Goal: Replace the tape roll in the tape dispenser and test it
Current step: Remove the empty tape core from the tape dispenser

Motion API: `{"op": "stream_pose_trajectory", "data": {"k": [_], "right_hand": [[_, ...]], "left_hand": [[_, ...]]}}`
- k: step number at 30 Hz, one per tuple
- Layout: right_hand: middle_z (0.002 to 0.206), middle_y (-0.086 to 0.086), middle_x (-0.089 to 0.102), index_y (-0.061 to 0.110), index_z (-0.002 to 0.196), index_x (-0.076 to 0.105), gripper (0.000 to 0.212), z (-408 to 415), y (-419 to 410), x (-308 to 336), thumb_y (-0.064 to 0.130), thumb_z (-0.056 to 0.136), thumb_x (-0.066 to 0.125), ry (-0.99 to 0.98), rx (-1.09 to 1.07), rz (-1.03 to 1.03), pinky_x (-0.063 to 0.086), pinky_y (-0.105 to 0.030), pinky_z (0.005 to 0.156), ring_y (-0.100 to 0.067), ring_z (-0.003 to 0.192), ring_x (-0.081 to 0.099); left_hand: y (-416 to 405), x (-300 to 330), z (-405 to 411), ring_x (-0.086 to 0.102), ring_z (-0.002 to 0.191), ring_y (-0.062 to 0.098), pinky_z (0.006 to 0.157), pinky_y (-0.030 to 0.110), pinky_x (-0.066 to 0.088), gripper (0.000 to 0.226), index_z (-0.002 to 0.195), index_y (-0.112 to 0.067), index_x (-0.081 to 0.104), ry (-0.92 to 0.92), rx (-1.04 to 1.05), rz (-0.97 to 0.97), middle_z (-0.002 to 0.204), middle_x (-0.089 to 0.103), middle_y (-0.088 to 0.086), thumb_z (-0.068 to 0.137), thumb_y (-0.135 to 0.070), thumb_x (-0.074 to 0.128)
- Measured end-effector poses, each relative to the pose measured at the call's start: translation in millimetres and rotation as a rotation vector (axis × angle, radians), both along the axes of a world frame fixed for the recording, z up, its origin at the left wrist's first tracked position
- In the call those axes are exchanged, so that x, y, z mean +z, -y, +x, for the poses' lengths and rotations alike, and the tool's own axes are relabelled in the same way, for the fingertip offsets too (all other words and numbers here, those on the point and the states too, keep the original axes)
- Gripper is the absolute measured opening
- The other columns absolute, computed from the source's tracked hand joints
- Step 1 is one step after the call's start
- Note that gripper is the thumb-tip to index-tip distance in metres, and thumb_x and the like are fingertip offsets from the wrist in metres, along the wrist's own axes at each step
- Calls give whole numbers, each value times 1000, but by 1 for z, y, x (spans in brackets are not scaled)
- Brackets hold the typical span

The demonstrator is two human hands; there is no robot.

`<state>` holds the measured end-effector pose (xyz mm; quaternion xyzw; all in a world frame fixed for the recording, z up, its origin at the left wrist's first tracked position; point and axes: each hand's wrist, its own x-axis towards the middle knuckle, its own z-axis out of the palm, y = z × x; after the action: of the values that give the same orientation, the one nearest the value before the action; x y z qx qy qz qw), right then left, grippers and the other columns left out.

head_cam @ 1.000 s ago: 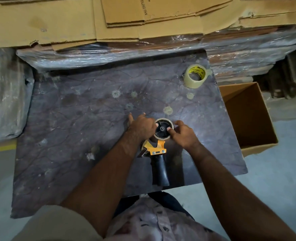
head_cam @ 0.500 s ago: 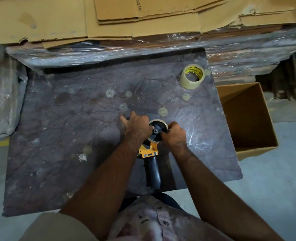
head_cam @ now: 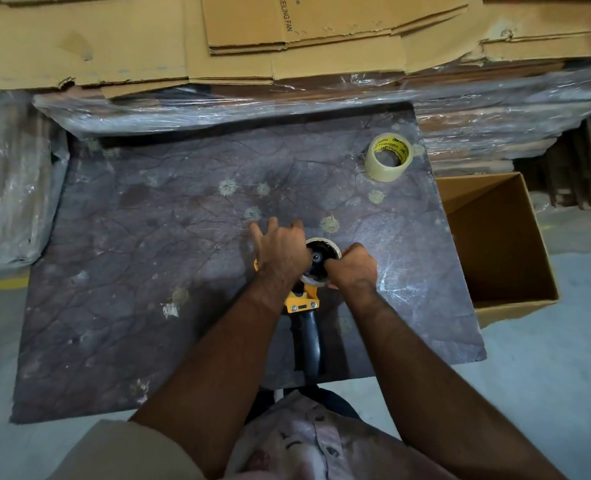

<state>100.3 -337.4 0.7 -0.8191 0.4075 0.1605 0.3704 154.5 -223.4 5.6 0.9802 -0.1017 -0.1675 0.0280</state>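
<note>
A yellow and black tape dispenser (head_cam: 302, 303) lies on the dark stone slab (head_cam: 155, 271), its black handle pointing toward me. A nearly spent roll core (head_cam: 325, 244) sits on its black hub. My left hand (head_cam: 280, 252) presses down on the dispenser's left side, fingers partly spread. My right hand (head_cam: 351, 266) is closed on the right rim of the spent core. A fresh roll of clear tape (head_cam: 388, 157) with a yellow inner label stands at the slab's far right corner, apart from both hands.
An open cardboard box (head_cam: 502, 244) stands on the floor right of the slab. Flattened cartons (head_cam: 287, 32) lie on plastic-wrapped stacks (head_cam: 218, 105) along the far side. More wrapped goods (head_cam: 6, 174) are at left. Grey floor surrounds the slab.
Both hands have closed in tighter on the hub and the old core. The right hand has curled further over the core's rim. The view has shifted slightly.
</note>
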Motion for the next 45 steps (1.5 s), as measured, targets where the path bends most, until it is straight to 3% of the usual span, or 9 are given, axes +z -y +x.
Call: {"op": "stream_pose_trajectory", "data": {"k": [5, 10, 13, 15, 17, 20, 28, 36, 45], "right_hand": [[104, -10, 65, 13, 109, 52, 39, -11, 9, 19, 21, 81, 77, 148, -117, 361, 64, -37, 63, -21, 80, 71], [121, -11, 66, 24, 132, 49, 40, -26, 14, 47, 22, 95, 65, 240, -133, 686, 63, -36, 69, -25, 80, 76], [122, -7, 68, 33, 142, 44, 45, -34, 13, 66, 17, 101, 53, 246, -64, 766, 62, -34, 68, -26, 82, 77], [122, 3, 64, 38, 152, 29, 67, -39, 14, 77, 8, 97, 54, 266, 91, 777, 62, -33, 73, -25, 90, 76], [131, 7, 56, 42, 157, 11, 94, -40, 14, 85, 9, 89, 66, 276, 297, 697, 61, -36, 84, -23, 103, 72], [155, -2, 39, 39, 158, -5, 124, -27, 16, 94, 28, 70, 81, 321, 605, 255, 53, -43, 101, -23, 129, 56], [149, -4, 39, 43, 156, -1, 105, 41, 13, 87, 43, 81, 73, 302, 758, -366, 52, -52, 86, -37, 122, 57], [153, -6, 41, 30, 159, 3, 93, 125, 15, 7, 49, 88, 59, 214, 710, -513, 24, -57, 113, -27, 144, 33], [168, -8, 12, 31, 158, -10, 103, 153, 26, -32, 47, 88, 64, 162, 696, -416, 14, -62, 118, -28, 155, 6]], "left_hand": [[-24, 10, -5, 51, 118, 23, 106, 54, 24, 37, 109, -31, 62, 39, -7, -280, 97, 69, -8, 85, -59, 59], [-61, 30, -19, 45, 137, 16, 115, 56, 28, 97, 151, -43, 32, -308, -90, -630, 146, 55, -12, 69, -90, 52], [-71, 49, -27, 27, 151, 16, 120, 63, 8, 124, 159, -39, 2, -322, -281, -425, 163, 34, -8, 64, -83, 67], [-73, 62, -24, 26, 151, 17, 120, 62, 7, 117, 159, -38, 6, -237, -283, -411, 163, 33, -7, 69, -75, 71], [-74, 71, -15, 33, 149, 17, 119, 59, 13, 111, 158, -39, 13, -189, -257, -455, 161, 38, -8, 71, -72, 73], [-74, 82, -4, 29, 151, 18, 118, 60, 16, 114, 159, -39, 10, -208, -282, -440, 163, 34, -9, 70, -68, 76], [-60, 78, 26, -6, 157, 19, 120, 67, 7, 126, 157, -20, -22, -209, -164, -326, 169, -16, -2, 81, -52, 73], [-54, 37, 27, -24, 153, 24, 120, 62, 15, 101, 160, -18, -10, -58, -29, -207, 166, -28, 3, 92, -45, 61], [-50, 11, 26, -8, 157, 23, 123, 49, 25, 91, 161, -16, 2, -86, -58, -272, 170, -14, 3, 94, -36, 59]]}}
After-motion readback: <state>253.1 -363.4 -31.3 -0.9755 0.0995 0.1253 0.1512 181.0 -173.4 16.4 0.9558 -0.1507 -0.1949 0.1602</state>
